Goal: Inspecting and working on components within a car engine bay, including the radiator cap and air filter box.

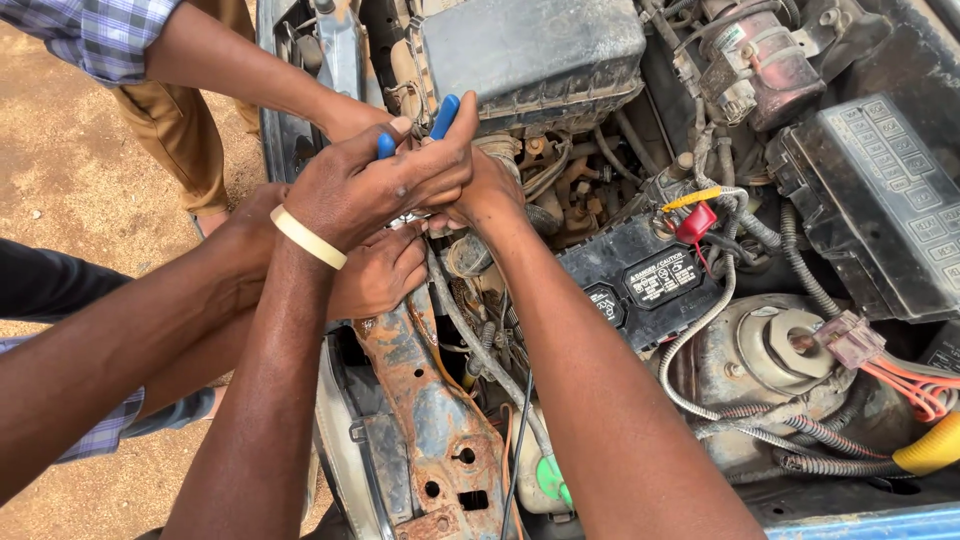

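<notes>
My left hand point(360, 185), with a pale band at the wrist, is closed around blue-handled pliers point(445, 115) above the front of a car's engine bay. The pliers' jaws are hidden under the hands. My right hand point(492, 195) presses in beside it from the right, its fingers hidden behind my left hand. A co-worker's hand point(385, 275) reaches in from the left just below mine. Another person's hand point(350, 115), on an arm with a plaid sleeve, comes from the upper left and touches the same spot.
A black battery point(640, 285) with a red terminal cap point(697, 222) lies right of the hands. Behind are a dusty air-filter box point(530, 50) and a black fuse box point(880, 200). A rusty bracket point(420, 400) and grey hose point(470, 340) run below. Sandy ground lies at left.
</notes>
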